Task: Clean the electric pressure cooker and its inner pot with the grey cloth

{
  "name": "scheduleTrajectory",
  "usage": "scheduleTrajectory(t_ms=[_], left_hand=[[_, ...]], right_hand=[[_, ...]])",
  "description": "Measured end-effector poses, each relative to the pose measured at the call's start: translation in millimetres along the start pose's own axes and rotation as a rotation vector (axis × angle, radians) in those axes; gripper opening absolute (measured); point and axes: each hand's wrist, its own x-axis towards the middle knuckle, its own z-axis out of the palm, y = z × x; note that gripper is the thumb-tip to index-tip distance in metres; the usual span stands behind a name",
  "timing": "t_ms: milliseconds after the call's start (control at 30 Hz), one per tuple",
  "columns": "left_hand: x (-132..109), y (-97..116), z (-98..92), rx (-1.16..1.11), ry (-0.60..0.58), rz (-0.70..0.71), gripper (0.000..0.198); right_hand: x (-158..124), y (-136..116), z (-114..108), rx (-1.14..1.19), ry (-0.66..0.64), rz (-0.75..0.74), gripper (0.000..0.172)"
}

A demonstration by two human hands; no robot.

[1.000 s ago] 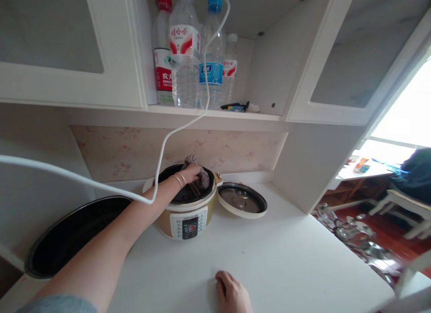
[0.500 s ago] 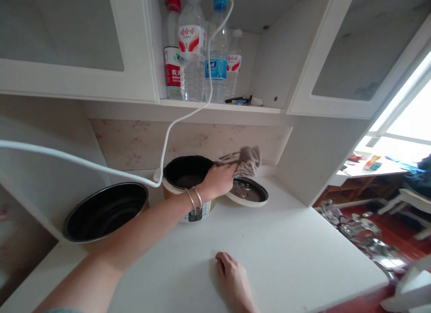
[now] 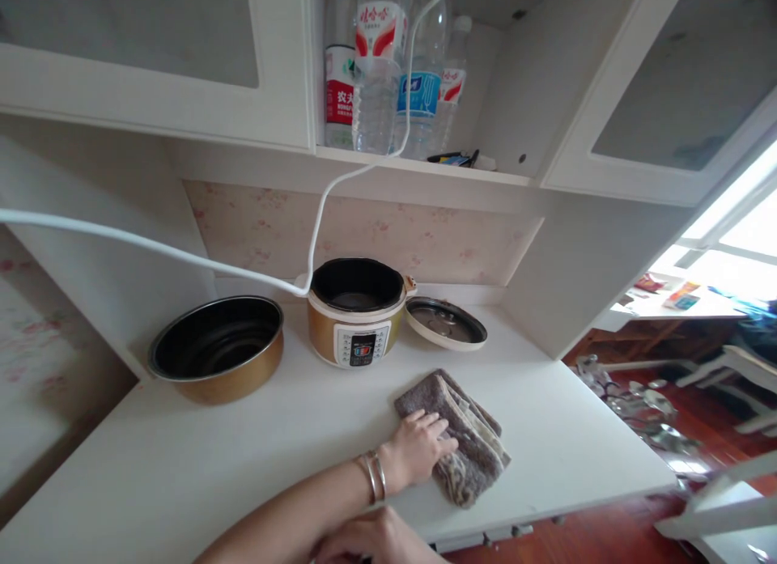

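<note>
My left hand point(image 3: 418, 448), with two silver bangles at the wrist, lies palm down on a folded grey-brown cloth point(image 3: 464, 459). Its fingers are spread flat over the cloth's left part, which rests on the white counter. My right hand point(image 3: 380, 536) is curled at the bottom edge, close against the left forearm and partly cut off. What is inside its fingers, if anything, is hidden. Behind the cloth stands a gold and white electric cooker point(image 3: 321, 333), uncovered, its dark interior showing. Its round lid point(image 3: 452, 321) lies upturned just right of it.
A large gold pot point(image 3: 236, 379) with a black inside stands at the left. The white cable point(image 3: 319, 216) hangs from above and crosses to the left. Plastic bottles point(image 3: 376, 103) stand in the overhead cabinet. Past the counter point(image 3: 546, 434), clear-looking items lie on the red floor.
My left hand has come from above the cooker and lid down to the counter front, bringing the cloth, which now lies flat. My right hand has moved left and nearer. The view has shifted.
</note>
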Motion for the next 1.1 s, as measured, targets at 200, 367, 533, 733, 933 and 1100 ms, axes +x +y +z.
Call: scheduleTrajectory(t_ms=[200, 367, 533, 733, 933, 1100], left_hand=[[-20.3, -19.6, -0.4, -0.15, -0.163, -0.081, 0.055], [-44.5, -15.4, -7.4, -0.26, -0.089, -0.251, 0.055], [-102.5, -1.4, -39.0, -0.378, 0.161, -0.365, 0.048], [-228.5, -34.5, -68.6, -0.466, 0.551, -1.027, 0.032], [-294.6, -53.1, -72.7, -0.593, 0.844, -1.339, 0.052], [-289.2, -50.8, -67.6, -0.518, 0.682, -1.208, 0.041]], right_hand=[[40.0, -50.5, -25.1, 0.324, 0.08, 0.278, 0.028], [118.6, -41.4, -33.9, 0.389, 0.122, 0.342, 0.027], [201.4, -20.4, -37.7, 0.379, 0.136, 0.492, 0.043], [269.9, -15.1, -48.2, 0.247, 0.17, 0.604, 0.052], [310.6, -11.1, -42.5, 0.222, 0.158, 0.632, 0.037], [323.8, -1.6, -31.4, 0.19, 0.162, 0.666, 0.032]])
